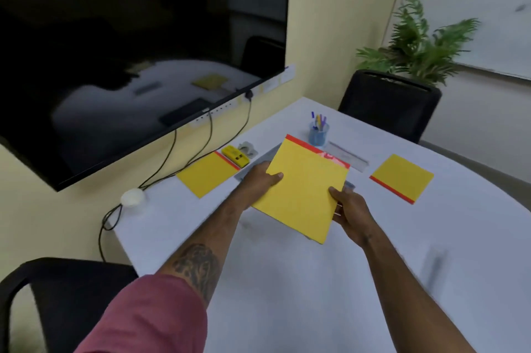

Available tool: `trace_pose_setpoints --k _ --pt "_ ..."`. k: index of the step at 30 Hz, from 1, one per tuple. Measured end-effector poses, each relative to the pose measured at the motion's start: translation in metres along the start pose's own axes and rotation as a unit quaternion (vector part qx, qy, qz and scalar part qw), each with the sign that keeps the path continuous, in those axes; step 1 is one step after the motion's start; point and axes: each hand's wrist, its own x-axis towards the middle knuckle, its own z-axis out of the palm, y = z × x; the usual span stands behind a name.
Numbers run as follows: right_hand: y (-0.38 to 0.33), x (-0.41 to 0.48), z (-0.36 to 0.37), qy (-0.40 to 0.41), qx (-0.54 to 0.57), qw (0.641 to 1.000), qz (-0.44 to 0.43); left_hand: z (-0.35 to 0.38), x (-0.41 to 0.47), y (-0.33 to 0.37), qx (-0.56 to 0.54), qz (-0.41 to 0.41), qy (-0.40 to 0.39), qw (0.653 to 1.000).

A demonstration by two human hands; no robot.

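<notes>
Left hand [260, 180] and right hand [349, 210] grip the yellow sheet [304, 189] by its side edges above the worktop [287, 281], thumbs on top, fingers beneath mostly hidden.

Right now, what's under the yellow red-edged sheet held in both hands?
A flat grey object shows past the left and right edges of the yellow paper sheet with a red strip; its middle is covered, so what it is remains unclear.
</notes>
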Motion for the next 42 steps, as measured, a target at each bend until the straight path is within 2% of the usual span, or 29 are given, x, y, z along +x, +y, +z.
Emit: trace_pose_setpoints --k 7,10,14,17,20,23,27,30,34,42 --pt "0.048 0.038 0.119 -0.052 -0.008 0.997 0.053 -0.123 0.01 -0.084 0.004 -0.056 0.008 0.998" --pt "0.066 0.053 0.158 -0.04 -0.016 0.998 0.053 -0.152 0.018 -0.115 0.038 -0.042 0.056 0.997" --pt "0.09 0.075 0.195 -0.028 -0.025 0.997 0.066 -0.178 0.03 -0.162 0.097 -0.033 0.073 0.992" --pt "0.107 0.098 0.212 -0.015 -0.028 0.997 0.068 -0.192 0.036 -0.202 0.136 -0.04 0.126 0.982" --pt "0.119 0.124 0.218 0.009 -0.032 0.997 0.065 -0.194 0.038 -0.251 0.215 -0.062 0.171 0.959" --pt "0.13 0.149 0.223 0.042 -0.057 0.996 0.063 -0.183 0.034 -0.295 0.278 -0.074 0.185 0.94" --pt "0.137 0.175 0.23 0.065 -0.054 0.994 0.068 -0.163 0.038 -0.335 0.403 -0.121 0.094 0.902" --pt "0.142 0.193 0.241 0.058 -0.039 0.995 0.072 -0.153 0.042 -0.35 0.42 -0.148 0.088 0.891" --pt "0.15 0.212 0.26 0.045 -0.016 0.995 0.087 -0.143 0.037 -0.364 0.475 -0.108 0.154 0.86" --pt "0.169 0.246 0.301 0.028 0.015 0.994 0.104 -0.138 0.036 -0.366 0.49 -0.093 0.194 0.845"
